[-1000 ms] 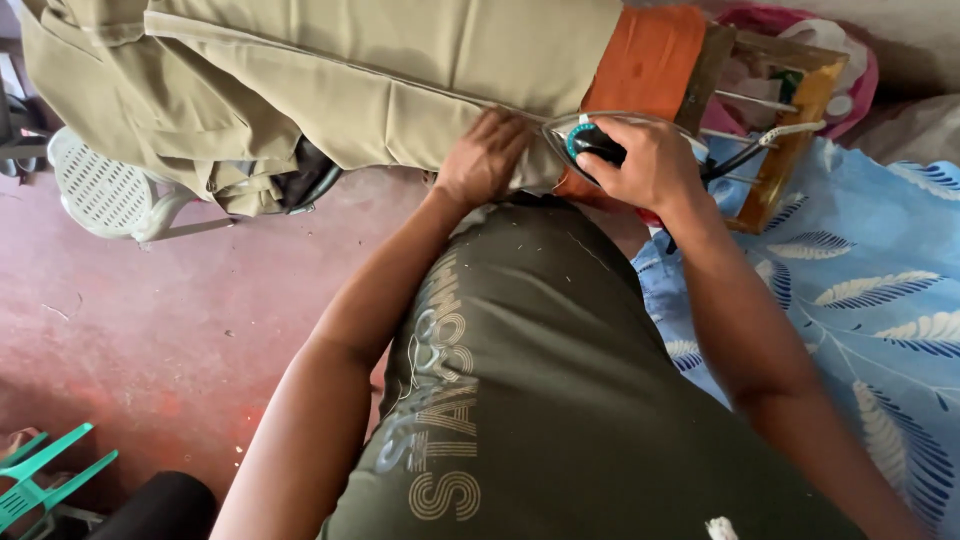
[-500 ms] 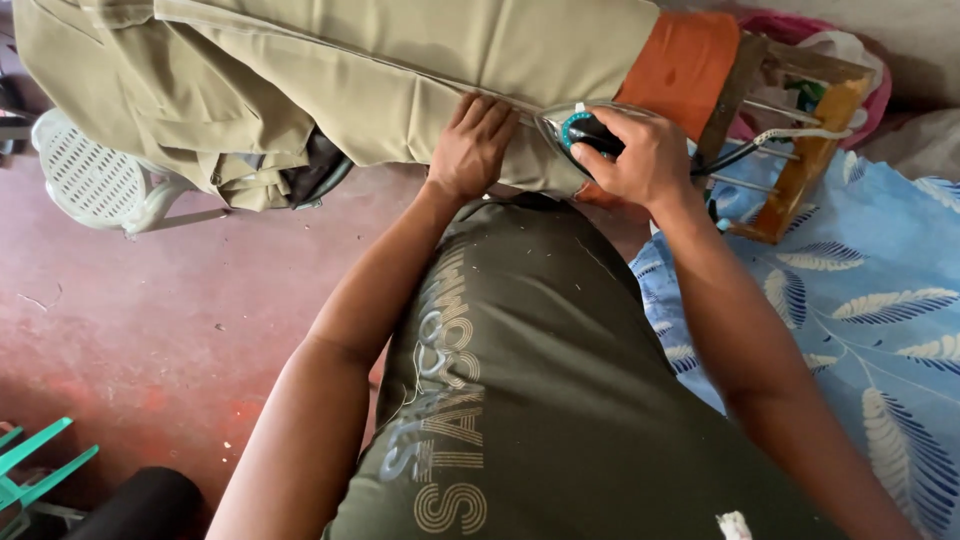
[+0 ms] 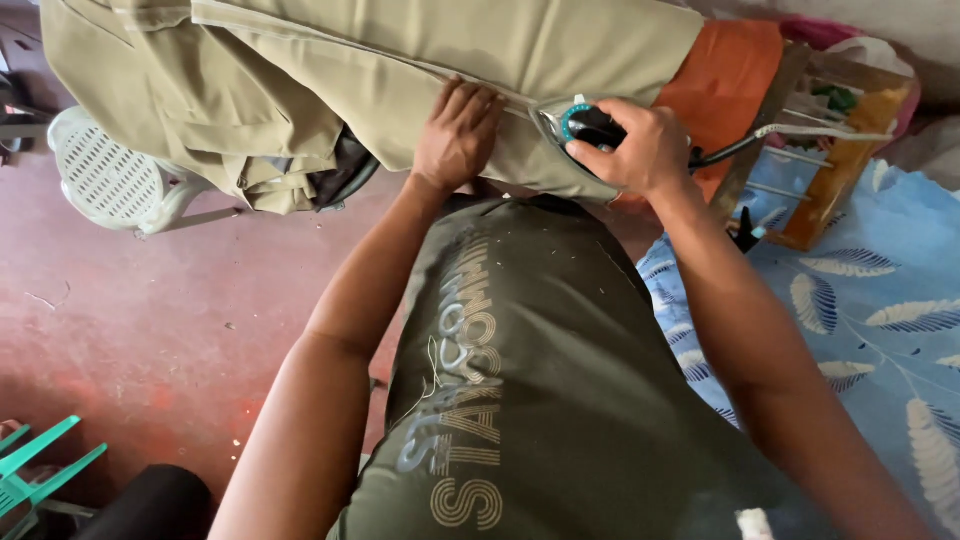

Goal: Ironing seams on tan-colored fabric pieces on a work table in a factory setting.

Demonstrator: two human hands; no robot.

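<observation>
We see the right hand w/ fingers clamped on the black electric iron; left hand just beside, fingers flat, together, pressing long khaki cloth.

Single head-worn view, steeply downward, close over both forearms.

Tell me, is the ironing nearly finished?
Hard to say. The right hand has a grip on the iron, which sits on the khaki garment, while the left hand presses the cloth flat. The stretch near the hands looks smooth. The part hanging off the left end is bunched and folded, so likely not.
</observation>
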